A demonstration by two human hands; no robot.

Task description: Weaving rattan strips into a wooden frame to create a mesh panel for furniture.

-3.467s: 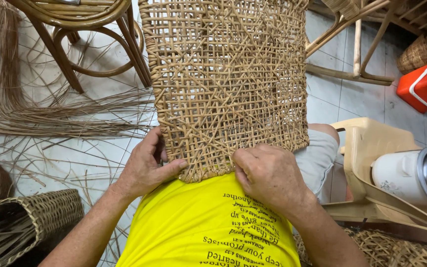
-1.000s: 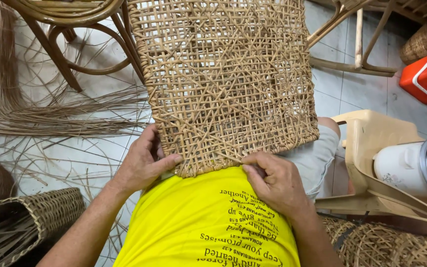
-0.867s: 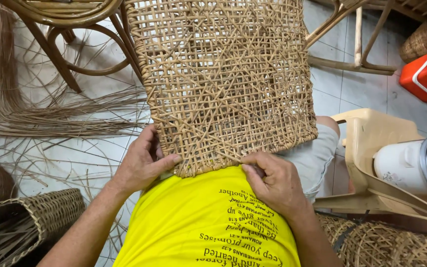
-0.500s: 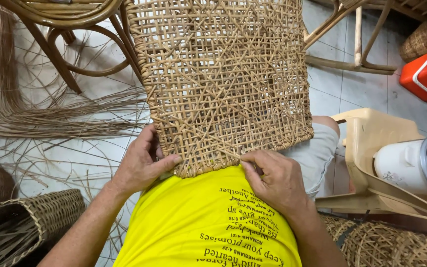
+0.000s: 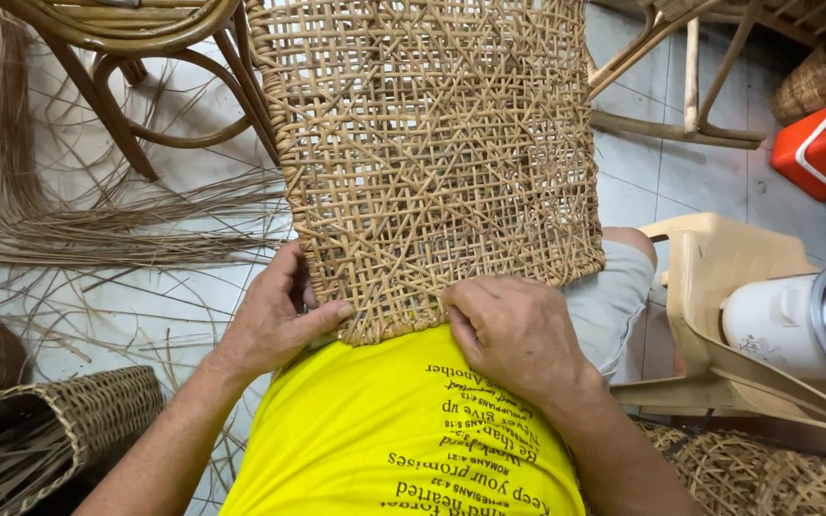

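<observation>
A large woven cane panel (image 5: 432, 153), open lattice in pale tan strands, rests on the person's lap against a yellow shirt (image 5: 394, 440). The left hand (image 5: 274, 320) grips its lower left corner, thumb on top. The right hand (image 5: 513, 330) is curled, fingertips pinching at the bottom edge. Since a second ago, both hands have barely shifted.

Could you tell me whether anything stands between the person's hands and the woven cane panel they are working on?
Nothing visible does. The left hand and the right hand both rest directly on the lower edge of the woven cane panel.
</observation>
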